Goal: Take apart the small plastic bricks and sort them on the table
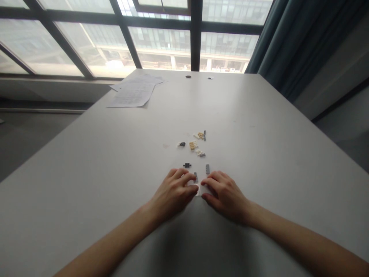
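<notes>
Left hand: the left hand (177, 190) is low over the table's near edge, fingers curled, thumb close to the forefinger; whether they grip anything, I cannot tell.
Right hand: the right hand (223, 192) faces it across a narrow gap, fingers bent, thumb a little below the forefinger; any hold is unclear.
Grey piece: the small grey piece (196, 177) lies at the left fingertips, partly hidden; contact unclear.
Grey brick: the longer grey brick (207, 169) is just beyond the right fingers.
Black piece: the black piece (187, 165) lies beyond the left knuckles.
Farther bricks: tan bricks (192, 146), amid small white and grey ones.
Far end: papers (132, 94) at left, before the window (161, 44).
</notes>
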The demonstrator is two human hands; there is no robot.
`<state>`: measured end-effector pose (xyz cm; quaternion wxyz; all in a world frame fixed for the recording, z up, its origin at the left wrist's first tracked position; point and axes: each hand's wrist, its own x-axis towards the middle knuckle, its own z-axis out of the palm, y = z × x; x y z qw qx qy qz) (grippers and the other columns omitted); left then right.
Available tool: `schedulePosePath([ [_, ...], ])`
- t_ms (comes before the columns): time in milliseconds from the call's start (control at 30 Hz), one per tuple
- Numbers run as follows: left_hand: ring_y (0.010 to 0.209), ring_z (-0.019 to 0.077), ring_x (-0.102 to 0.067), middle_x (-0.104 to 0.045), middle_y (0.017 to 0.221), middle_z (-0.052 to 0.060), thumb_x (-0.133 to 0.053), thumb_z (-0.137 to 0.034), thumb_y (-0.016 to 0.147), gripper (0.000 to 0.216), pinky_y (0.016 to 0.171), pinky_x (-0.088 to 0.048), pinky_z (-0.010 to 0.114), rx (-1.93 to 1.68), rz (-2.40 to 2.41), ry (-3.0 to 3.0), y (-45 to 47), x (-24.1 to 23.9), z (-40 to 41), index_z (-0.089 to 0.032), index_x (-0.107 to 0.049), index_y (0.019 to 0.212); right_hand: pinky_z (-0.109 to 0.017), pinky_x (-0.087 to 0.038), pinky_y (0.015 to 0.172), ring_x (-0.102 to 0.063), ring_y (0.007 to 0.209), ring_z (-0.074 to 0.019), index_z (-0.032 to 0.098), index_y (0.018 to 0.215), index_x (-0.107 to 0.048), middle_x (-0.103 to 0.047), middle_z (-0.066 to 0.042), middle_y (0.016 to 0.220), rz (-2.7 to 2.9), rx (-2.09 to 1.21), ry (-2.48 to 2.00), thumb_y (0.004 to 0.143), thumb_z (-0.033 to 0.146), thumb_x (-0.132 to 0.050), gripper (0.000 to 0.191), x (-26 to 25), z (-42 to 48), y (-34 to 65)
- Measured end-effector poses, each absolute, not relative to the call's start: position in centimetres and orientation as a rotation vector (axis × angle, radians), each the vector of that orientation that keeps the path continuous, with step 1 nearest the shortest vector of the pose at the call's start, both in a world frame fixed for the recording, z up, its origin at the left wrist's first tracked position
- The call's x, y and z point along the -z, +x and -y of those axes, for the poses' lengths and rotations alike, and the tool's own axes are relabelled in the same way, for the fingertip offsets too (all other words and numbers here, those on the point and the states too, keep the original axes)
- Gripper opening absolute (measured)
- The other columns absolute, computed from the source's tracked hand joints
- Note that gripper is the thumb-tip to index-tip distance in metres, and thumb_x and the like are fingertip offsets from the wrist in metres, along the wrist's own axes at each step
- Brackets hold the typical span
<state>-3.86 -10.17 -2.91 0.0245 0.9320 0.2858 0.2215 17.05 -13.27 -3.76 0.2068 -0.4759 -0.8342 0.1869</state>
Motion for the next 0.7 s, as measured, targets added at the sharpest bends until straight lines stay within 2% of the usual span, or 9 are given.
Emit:
schedulePosePath([
  [167,0.093,0.0186,-0.054,-0.067,0.099,0.003,-0.056,-0.022,0.089,0.012,0.083,-0.039,0.034,-0.739,-0.876,2.876,-4.2,2.9,9.8,-0.024,-0.068,0.093,-0.039,-0.045,0.087,-0.055,0.095,-0.0230,0.020,0.113,-0.059,-0.060,-0.007,0.099,2.244,-0.576,-1.314,0.085,0.030,-0.063,0.030,3.8,13.3,17.4],
  [267,0.093,0.0190,-0.054,-0.067,0.099,0.004,-0.055,-0.021,0.090,0.013,0.083,-0.040,0.034,-0.764,-0.946,2.830,-4.7,2.5,8.9,-0.023,-0.068,0.094,-0.035,-0.048,0.082,-0.057,0.090,-0.0207,0.020,0.111,-0.060,-0.060,-0.007,0.100,2.146,-0.658,-1.354,0.084,0.028,-0.064,0.028,3.6,12.8,18.2],
  [433,0.095,0.0212,-0.052,-0.065,0.102,0.004,-0.059,-0.024,0.088,0.016,0.084,-0.040,0.038,-0.548,-1.054,2.779,-4.6,1.8,7.3,-0.025,-0.068,0.100,-0.031,-0.048,0.078,-0.059,0.085,-0.0176,0.021,0.112,-0.061,-0.060,-0.006,0.104,2.090,-0.656,-1.466,0.083,0.023,-0.065,0.030,3.3,11.0,19.1],
  [567,0.093,0.0221,-0.052,-0.064,0.096,0.005,-0.067,-0.032,0.082,0.015,0.082,-0.041,0.039,-0.431,-1.106,2.773,-3.4,1.8,6.8,-0.024,-0.070,0.095,-0.030,-0.047,0.081,-0.059,0.089,-0.0180,0.021,0.115,-0.061,-0.060,-0.006,0.105,2.130,-0.570,-1.505,0.082,0.024,-0.065,0.033,3.5,9.8,18.8],
  [700,0.092,0.0221,-0.052,-0.064,0.094,0.004,-0.068,-0.032,0.081,0.012,0.081,-0.040,0.038,-0.409,-1.123,2.780,-2.7,2.2,6.2,-0.024,-0.071,0.089,-0.030,-0.046,0.081,-0.059,0.090,-0.0180,0.021,0.113,-0.062,-0.060,-0.006,0.103,2.176,-0.520,-1.522,0.085,0.025,-0.061,0.028,3.7,9.2,18.5],
])
